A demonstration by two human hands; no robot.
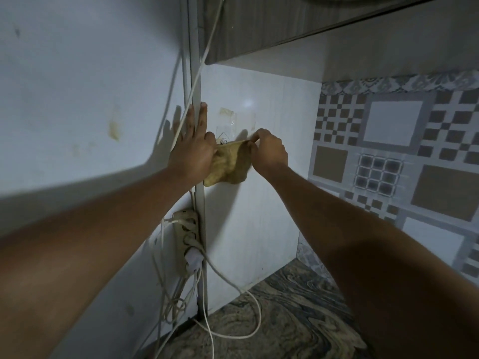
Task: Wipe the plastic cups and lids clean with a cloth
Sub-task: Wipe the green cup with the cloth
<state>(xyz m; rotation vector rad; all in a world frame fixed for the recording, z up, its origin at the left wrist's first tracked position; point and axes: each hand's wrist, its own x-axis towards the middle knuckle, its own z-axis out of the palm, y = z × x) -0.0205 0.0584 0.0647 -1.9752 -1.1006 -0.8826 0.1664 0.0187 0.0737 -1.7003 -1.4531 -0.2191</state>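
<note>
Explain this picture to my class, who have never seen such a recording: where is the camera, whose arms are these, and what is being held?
There is no machine here. A person wears one camera on the head, looking forward and down, so the two arms reaching in are that person's own.

The left hand lies with straight fingers against the white wall. The right hand pinches the top edge of a yellow cloth, held up at a clear stick-on hook on the wall. The cloth's left edge disappears behind the left hand.

Lower down, a power strip is fixed to the wall with white cables trailing onto a marbled countertop. Patterned tiles cover the wall at right. No cups or lids are in view.
</note>
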